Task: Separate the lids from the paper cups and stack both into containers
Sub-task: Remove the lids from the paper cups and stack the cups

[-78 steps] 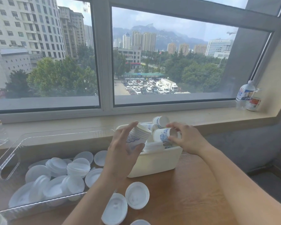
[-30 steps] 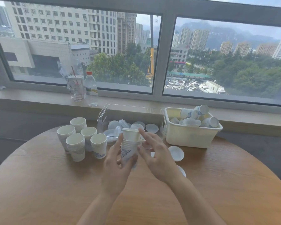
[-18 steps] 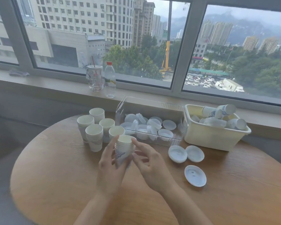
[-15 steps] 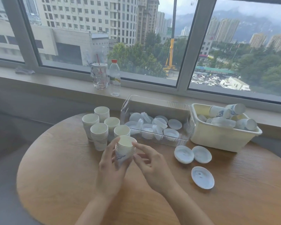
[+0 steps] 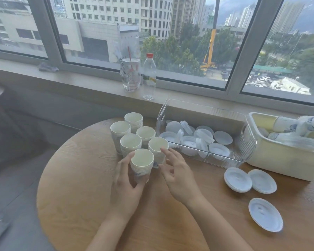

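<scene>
Compared with 0.5 s ago: the cup stack [image 5: 142, 165] in the left hand [image 5: 127, 185] now sits closer to the group of 5 standing stacks [image 5: 134, 134], just beside its nearest 2; before, a clear gap separated them. The right hand [image 5: 178, 176] has come off the stack's rim and its fingers are spread wider.

Cup stack: upright, open mouth up, on or just above the round wooden table [image 5: 76, 178]; contact with the tabletop cannot be told. It lies in the curl of the left hand, thumb on its right side low down, the other fingers wrapped round its left side up to the rim. Left hand: grasping the stack.

Right hand: released, fingers loosely fanned and holding nothing. Its index fingertip [image 5: 163, 150] reaches to the rim of the neighbouring stack [image 5: 158, 148]; whether it touches cannot be told. A gap separates this hand from the held stack.

Lids: many lie loose in the clear bin [image 5: 243, 160] right of the stacks; 3 lids [image 5: 265, 214] lie on the table nearer the camera. The cream tub [image 5: 279, 165] at far right holds lidded cups [image 5: 286, 124] lying on their sides.
</scene>
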Demonstrator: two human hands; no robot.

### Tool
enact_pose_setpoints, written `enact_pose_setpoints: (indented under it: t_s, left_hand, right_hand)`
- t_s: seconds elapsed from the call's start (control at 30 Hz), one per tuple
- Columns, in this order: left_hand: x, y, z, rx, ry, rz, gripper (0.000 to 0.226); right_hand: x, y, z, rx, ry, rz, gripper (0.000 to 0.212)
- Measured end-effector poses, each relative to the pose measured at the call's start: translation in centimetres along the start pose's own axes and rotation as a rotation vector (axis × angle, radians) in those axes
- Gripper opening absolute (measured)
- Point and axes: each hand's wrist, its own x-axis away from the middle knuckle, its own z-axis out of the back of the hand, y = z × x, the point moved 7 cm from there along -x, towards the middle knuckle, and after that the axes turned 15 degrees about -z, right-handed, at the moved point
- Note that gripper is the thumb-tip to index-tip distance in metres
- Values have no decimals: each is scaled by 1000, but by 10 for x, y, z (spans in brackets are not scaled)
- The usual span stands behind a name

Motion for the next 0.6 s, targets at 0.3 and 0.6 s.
enact_pose_setpoints:
  t_s: [0.3, 0.6]
  left_hand:
    - [-11, -11, -1, -97, 9, -18, 82]
    - [-15, -7, -5, -155, -48, -1, 86]
  right_hand:
    - [-10, 5, 5, 5, 91, -23, 53]
    - [-10, -1, 8, 37, 47, -22, 56]
